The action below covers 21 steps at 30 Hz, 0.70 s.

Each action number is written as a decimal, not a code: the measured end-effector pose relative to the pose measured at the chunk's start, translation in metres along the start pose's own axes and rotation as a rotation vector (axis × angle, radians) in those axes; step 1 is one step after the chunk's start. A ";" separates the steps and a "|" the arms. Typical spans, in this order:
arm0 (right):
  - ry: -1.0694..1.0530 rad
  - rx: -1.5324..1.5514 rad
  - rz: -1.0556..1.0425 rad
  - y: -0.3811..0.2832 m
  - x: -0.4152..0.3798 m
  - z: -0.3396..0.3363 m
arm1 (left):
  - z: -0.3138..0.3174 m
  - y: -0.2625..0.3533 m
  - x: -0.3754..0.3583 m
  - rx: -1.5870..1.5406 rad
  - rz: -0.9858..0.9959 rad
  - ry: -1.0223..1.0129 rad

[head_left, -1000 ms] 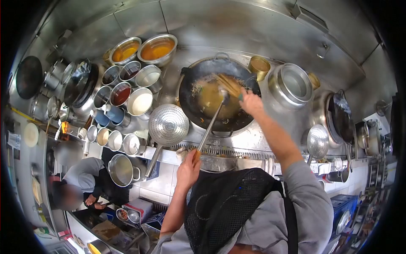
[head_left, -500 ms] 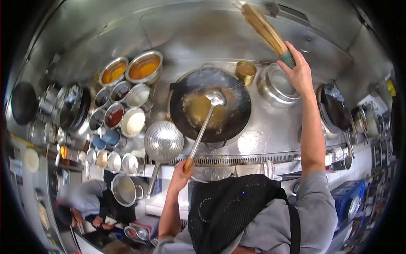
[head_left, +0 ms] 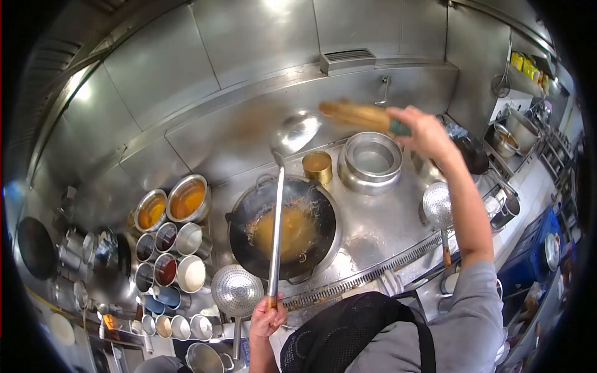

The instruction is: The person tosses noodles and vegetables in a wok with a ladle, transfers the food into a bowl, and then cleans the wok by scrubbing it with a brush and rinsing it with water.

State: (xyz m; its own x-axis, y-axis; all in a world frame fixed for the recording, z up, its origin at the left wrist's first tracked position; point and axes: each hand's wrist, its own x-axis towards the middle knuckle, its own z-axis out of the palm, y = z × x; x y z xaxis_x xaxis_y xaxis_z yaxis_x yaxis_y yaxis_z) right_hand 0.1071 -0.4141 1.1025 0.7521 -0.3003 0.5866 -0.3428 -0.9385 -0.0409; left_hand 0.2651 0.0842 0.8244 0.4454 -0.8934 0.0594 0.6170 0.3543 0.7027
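My left hand (head_left: 268, 317) is closed round the wooden grip of a long ladle (head_left: 277, 230). The ladle's shiny bowl is raised above the far rim of a black wok (head_left: 323, 252), and its shaft crosses in front of the wok. Cloudy yellowish-brown liquid with scraps lies in the wok. Up at the right, my right hand (head_left: 426, 133) grips the green-banded end of a bamboo wok brush (head_left: 360, 115). The brush's bristle end points left towards the ladle bowl, slightly blurred; a small gap seems to separate them.
Behind the wok stand a gold tin (head_left: 318, 166) and a steel pot (head_left: 371, 180) of clear liquid. A perforated strainer (head_left: 238, 291) lies at the front left, another strainer (head_left: 438, 205) at the right. Several sauce containers and two bowls of orange liquid (head_left: 188, 199) fill the left side.
The ladle has risen out of the wok to above its far rim. My right hand has brought the brush lower and leftward, now nearly level. The camera view has shifted.
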 end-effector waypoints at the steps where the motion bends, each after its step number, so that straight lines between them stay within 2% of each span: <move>1: 0.117 0.016 -0.002 0.002 0.000 -0.021 | 0.005 -0.001 0.005 0.005 0.012 0.009; 2: 0.216 0.026 -0.001 0.004 -0.002 -0.041 | 0.009 -0.001 0.011 0.009 0.024 0.017; 3: 0.231 0.081 0.102 0.002 -0.005 -0.060 | 0.012 -0.002 0.016 0.018 0.014 0.012; 5: 0.454 0.302 0.094 0.016 -0.014 -0.067 | 0.018 -0.005 0.023 0.446 0.110 0.289; 7: 0.539 0.413 0.175 0.015 -0.020 -0.056 | 0.018 -0.005 0.024 0.533 0.084 0.328; 8: 0.623 0.527 0.250 0.016 -0.023 -0.045 | 0.011 -0.010 0.025 0.655 0.130 0.349; 9: 0.656 0.497 0.241 0.023 -0.026 -0.022 | 0.004 -0.015 0.026 0.777 0.173 0.368; 10: 0.529 0.475 0.185 0.037 -0.033 0.001 | 0.007 -0.015 0.029 0.783 0.163 0.365; 11: 0.281 0.252 0.071 0.039 -0.042 0.007 | 0.010 -0.017 0.031 0.862 0.178 0.344; 12: -0.274 0.001 0.130 0.039 -0.047 0.010 | 0.013 -0.019 0.030 0.938 0.185 0.325; 13: -0.362 -0.152 0.011 0.054 -0.063 0.043 | 0.011 -0.025 0.029 0.941 0.158 0.325; 14: -0.604 -0.278 -0.130 0.072 -0.070 0.057 | 0.005 -0.032 0.029 0.988 0.086 0.305; 15: -0.627 -0.268 -0.124 0.083 -0.088 0.071 | 0.001 -0.041 0.029 1.025 0.015 0.288; 17: -0.655 -0.117 0.078 0.108 -0.123 0.095 | -0.005 -0.074 0.029 0.944 -0.094 0.250; 18: -0.516 -0.035 0.194 0.118 -0.145 0.108 | -0.005 -0.091 0.030 0.885 -0.155 0.245; 19: -0.539 -0.027 0.181 0.118 -0.163 0.119 | -0.004 -0.106 0.032 0.828 -0.214 0.243; 21: -0.113 0.263 0.544 0.113 -0.201 0.139 | -0.011 -0.141 0.041 0.876 -0.253 0.247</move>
State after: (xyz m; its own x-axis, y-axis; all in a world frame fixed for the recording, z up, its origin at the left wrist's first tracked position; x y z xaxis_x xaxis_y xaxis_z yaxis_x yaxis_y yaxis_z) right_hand -0.0046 -0.4835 0.8676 0.5684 -0.7504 0.3374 -0.5542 -0.6523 -0.5171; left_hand 0.2038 0.0013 0.7198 0.5518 -0.7957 -0.2497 0.0523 -0.2658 0.9626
